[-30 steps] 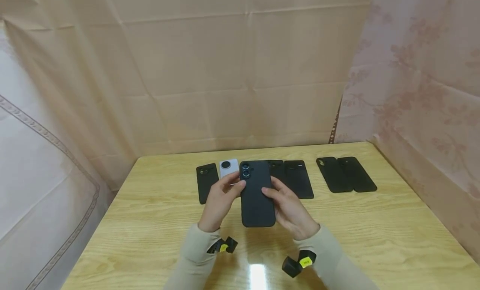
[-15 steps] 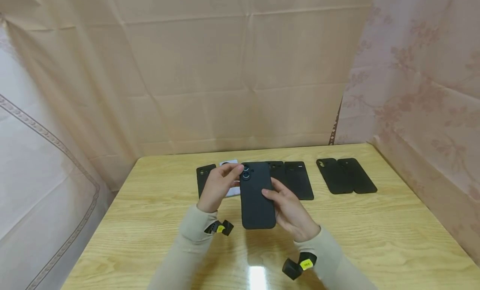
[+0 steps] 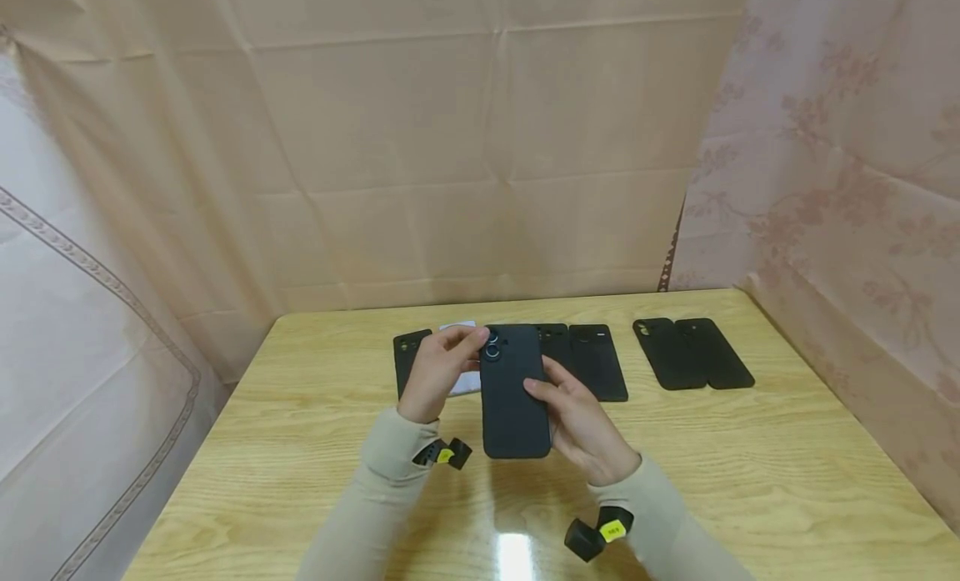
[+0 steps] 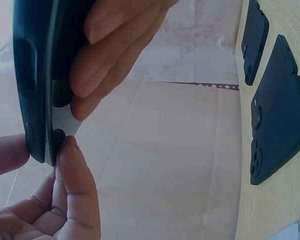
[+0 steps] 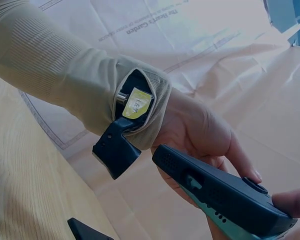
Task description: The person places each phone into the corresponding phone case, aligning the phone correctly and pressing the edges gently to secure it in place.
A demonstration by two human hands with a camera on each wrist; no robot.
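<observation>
The black-cased smartphone (image 3: 516, 410) is held above the wooden table (image 3: 300, 481), long axis running 12 to 6 o'clock. The left hand (image 3: 441, 371) pinches its 11 o'clock corner beside the camera lenses (image 3: 492, 352); the right hand (image 3: 588, 423) grips its 3 o'clock edge, neither nearer.

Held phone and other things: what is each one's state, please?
Dark case, held above the table
Teal-edged phone, in the case; full seating unclear
Left hand, pinching the case's upper corner
Right hand, gripping the case's side
White phone, flat, partly hidden
Leftmost black piece, flat, partly hidden
Middle dark pair, flat, side by side
Right black pair, flat, side by side
</observation>
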